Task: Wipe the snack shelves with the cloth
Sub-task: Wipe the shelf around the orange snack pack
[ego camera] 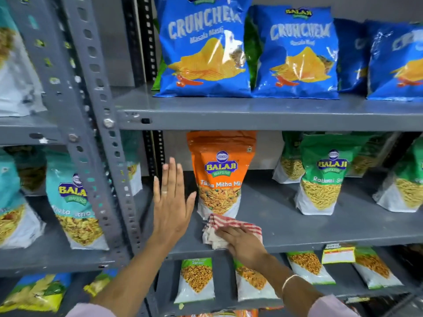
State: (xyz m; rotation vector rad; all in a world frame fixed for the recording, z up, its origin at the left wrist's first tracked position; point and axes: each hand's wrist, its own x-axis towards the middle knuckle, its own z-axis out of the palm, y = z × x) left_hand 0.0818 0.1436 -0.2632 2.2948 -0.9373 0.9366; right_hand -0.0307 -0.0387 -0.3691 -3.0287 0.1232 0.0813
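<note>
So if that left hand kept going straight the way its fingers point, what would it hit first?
Probably nothing soon: the left hand points into the bare gap left of the orange snack pouch, toward the back of the shelf. Depth is unclear.

On your middle shelf, bare grey surface runs right from the orange pouch to the green pouch, open along the front edge. Left of the orange pouch, the slotted upright closes the gap.
</note>
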